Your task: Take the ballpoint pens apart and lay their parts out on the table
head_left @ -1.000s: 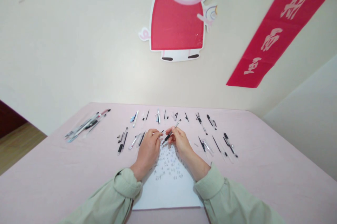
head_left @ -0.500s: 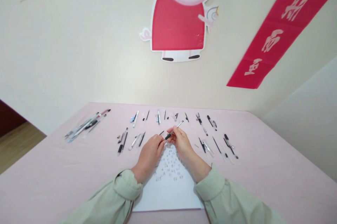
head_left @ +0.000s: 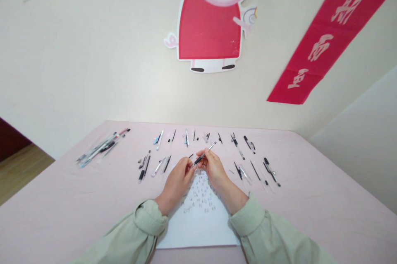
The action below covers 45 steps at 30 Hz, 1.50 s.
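Observation:
Over a white sheet of paper (head_left: 198, 222) covered in scribbles, my right hand (head_left: 214, 169) pinches a black pen (head_left: 203, 154) that points up and to the right. My left hand (head_left: 178, 181) has its fingertips closed at the pen's lower tip, touching it. Both hands hover just above the pink table (head_left: 62, 202). Both sleeves are pale green.
Rows of pens and loose pen parts lie across the table: a pair left of my hands (head_left: 144, 166), several right of them (head_left: 257, 169), more along the far row (head_left: 186, 136). A bundle of pens (head_left: 101, 147) lies at far left. The wall stands behind the table.
My left hand has drawn back slightly toward me and the pen's far end has tilted up to the right. Over the last half second almost nothing has moved.

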Available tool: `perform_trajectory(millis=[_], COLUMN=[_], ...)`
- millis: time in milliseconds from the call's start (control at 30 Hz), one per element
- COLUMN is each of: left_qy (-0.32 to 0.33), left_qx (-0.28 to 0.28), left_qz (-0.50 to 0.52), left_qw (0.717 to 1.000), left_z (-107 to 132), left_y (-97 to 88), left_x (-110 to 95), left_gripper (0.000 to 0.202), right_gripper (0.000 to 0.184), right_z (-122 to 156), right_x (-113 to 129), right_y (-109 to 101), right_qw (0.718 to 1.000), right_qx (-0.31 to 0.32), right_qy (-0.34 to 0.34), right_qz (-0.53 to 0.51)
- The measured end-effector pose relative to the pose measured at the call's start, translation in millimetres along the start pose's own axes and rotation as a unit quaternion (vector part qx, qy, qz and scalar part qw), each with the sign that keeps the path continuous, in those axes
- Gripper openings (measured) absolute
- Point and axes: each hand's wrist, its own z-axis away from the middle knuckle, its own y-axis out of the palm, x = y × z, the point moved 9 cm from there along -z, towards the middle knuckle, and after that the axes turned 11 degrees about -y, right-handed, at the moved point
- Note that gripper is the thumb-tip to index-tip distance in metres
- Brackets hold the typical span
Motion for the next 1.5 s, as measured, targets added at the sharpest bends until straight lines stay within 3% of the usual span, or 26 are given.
perform_trajectory(millis=[200, 367, 533, 700, 867, 1033, 1133, 1333, 1500], left_qy=[-0.013, -0.013, -0.029, -0.019, -0.042, -0.018, -0.019, -0.028, -0.073], left_qx=[0.030, 0.012, 0.036, 0.016, 0.038, 0.031, 0.026, 0.004, -0.044], left_qz=[0.008, 0.026, 0.023, 0.026, 0.021, 0.019, 0.018, 0.025, 0.084], left_qw=[0.999, 1.000, 0.999, 0.999, 0.998, 0.999, 0.999, 0.999, 0.993], left_z=[0.0, 0.2, -0.7, -0.5, -0.4, 0.2, -0.5, -1.7, -3.3], left_y=[2.9, -0.5, 3.7, -0.5, 3.1, 1.5, 1.1, -3.9, -16.3], left_x=[-0.3, -0.6, 2.7, 0.4, 4.8, 0.4, 2.5, 5.5, 14.2], left_gripper=[0.039, 0.023, 0.038, 0.024, 0.041, 0.025, 0.025, 0.027, 0.025], right_gripper=[0.043, 0.041, 0.042, 0.042, 0.043, 0.042, 0.040, 0.033, 0.028], right_z=[0.0, -0.8, -0.1, 0.9, 0.6, 0.2, -2.2, -11.1, -16.6], right_x=[0.3, -1.3, -1.3, 1.1, 1.5, -2.2, -0.8, 21.1, 34.3], right_y=[0.1, -0.4, -0.6, 0.8, -0.2, -1.0, -10.0, -49.9, -63.5], right_qw=[1.000, 1.000, 1.000, 1.000, 1.000, 1.000, 0.999, 0.980, 0.971], right_qx=[0.000, 0.002, 0.002, 0.004, 0.001, -0.002, -0.043, -0.187, -0.209], right_qy=[-0.003, 0.001, -0.002, -0.002, 0.001, 0.003, -0.007, -0.070, -0.119], right_qz=[0.001, -0.005, 0.001, -0.001, 0.003, -0.001, -0.004, 0.003, -0.004])
